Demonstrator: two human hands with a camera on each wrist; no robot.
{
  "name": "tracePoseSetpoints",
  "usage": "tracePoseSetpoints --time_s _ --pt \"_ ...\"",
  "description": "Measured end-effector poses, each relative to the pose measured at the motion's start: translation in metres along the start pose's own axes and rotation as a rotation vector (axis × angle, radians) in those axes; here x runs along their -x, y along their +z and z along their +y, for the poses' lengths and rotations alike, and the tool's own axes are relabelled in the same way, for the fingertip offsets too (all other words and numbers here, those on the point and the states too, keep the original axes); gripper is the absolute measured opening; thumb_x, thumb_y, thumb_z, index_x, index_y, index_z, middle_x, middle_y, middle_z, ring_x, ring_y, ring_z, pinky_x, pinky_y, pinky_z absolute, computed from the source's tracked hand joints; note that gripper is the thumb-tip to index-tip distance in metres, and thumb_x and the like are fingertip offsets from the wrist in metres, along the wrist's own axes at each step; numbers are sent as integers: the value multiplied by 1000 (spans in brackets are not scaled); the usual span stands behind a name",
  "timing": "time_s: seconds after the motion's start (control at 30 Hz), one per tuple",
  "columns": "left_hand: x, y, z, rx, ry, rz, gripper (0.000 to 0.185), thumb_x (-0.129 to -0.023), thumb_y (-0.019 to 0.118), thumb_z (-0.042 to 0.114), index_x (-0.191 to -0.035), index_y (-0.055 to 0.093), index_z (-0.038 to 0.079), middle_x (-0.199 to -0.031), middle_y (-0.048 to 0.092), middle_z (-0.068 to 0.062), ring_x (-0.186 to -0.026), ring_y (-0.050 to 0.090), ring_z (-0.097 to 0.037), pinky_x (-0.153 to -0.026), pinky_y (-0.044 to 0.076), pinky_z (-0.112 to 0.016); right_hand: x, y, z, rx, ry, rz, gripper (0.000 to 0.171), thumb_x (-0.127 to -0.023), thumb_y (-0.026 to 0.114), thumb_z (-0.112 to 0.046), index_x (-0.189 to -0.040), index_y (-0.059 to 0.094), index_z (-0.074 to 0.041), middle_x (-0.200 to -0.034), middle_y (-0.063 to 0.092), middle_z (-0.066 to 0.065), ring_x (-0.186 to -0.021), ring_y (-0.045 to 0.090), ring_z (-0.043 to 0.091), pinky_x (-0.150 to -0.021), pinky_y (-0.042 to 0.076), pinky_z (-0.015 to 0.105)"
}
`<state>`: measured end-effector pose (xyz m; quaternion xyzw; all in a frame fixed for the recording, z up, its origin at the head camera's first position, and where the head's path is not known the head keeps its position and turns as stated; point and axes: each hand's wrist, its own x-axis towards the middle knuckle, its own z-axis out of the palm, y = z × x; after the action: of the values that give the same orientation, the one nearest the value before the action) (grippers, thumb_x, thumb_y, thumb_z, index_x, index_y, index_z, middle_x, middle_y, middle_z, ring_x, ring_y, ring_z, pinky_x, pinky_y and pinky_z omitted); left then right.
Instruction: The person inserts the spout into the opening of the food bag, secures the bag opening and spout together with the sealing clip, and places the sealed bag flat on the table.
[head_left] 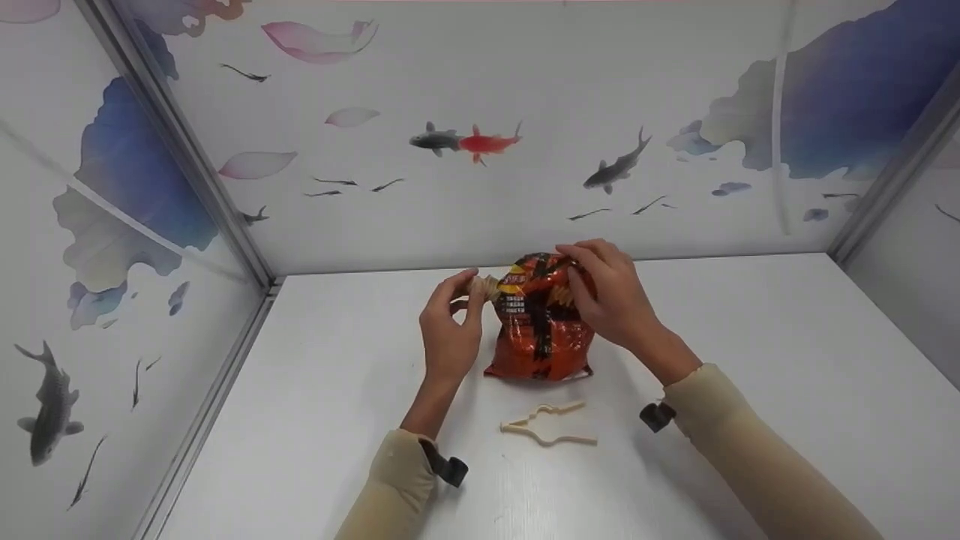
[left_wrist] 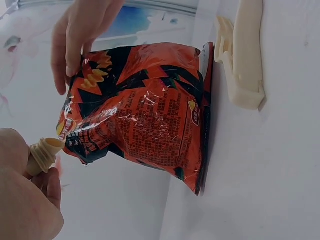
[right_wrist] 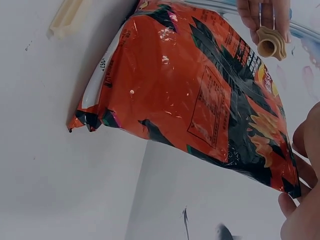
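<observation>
— How far along does the work appear to be?

— The orange snack bag is stood upright on the white worktop, near the back wall. Its top is pinched by the right hand, fingers curled over the upper corner. A small beige ridged cap-like piece is held between thumb and fingertips of the left hand, just beside the bag's upper left corner. It is judged that the top is only being gathered; nothing is yet seen fastened across it.

— And what is left?

— A beige sealing clip is lying open on the worktop in front of the bag, untouched, between the two forearms. Closing the bag appears still to be done.

— Is anything in the way?

— Nothing is seen between the hands and the clip. The worktop is enclosed by panels printed with fish and petals.
</observation>
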<state>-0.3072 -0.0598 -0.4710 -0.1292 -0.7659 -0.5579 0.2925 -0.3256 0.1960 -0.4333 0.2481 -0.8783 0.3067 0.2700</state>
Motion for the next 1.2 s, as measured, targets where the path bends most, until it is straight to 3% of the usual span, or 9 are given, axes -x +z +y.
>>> tracePoseSetpoints --time_s 0.23,0.4,0.67,0.87,1.03,1.2 --pt "0 -1 3 22 -2 10 32 -111 65 24 -138 70 8 -122 74 -3 -113 72 -13 -97 64 -39 0 0 -5 -69 33 9 29 -111 60 -14 -138 71 -11 -121 60 8 -103 56 16 -85 57 32" --pt "0 -3 4 41 -6 20 34 -111 64 25 -139 69 6 -123 74 -1 -113 71 -11 -97 63 -35 1 0 -7 -84 42 19 22 -112 59 -17 -128 73 -12 -115 58 6 -102 55 14 -84 57 30" --pt "-1 -2 5 61 -9 17 33 -111 65 26 -138 70 9 -125 75 -1 -116 71 -12 -98 62 -33 2 -1 -5 -79 20 14 18 -113 58 -19 -125 70 -13 -115 58 3 -102 56 12 -85 56 22" --pt "1 3 2 46 9 -17 33 -109 67 27 -138 71 11 -125 77 -1 -117 72 -13 -97 63 -33 2 -3 -8 -119 25 3 17 -113 58 -17 -122 71 -11 -111 57 5 -91 53 13 -74 50 21" --pt "1 4 2 32 -31 -47 31 -109 67 33 -135 73 17 -121 77 4 -113 73 -8 -98 62 -28 3 -3 -8 -126 6 11 18 -113 56 -17 -122 71 -11 -110 58 5 -89 51 12 -72 48 22" --pt "0 4 2 53 -52 -65 31 -110 66 34 -136 73 19 -123 77 2 -114 76 -10 -102 62 -30 4 -3 -7 -133 5 11 18 -113 57 -18 -122 71 -12 -110 58 5 -88 51 12 -72 48 23"
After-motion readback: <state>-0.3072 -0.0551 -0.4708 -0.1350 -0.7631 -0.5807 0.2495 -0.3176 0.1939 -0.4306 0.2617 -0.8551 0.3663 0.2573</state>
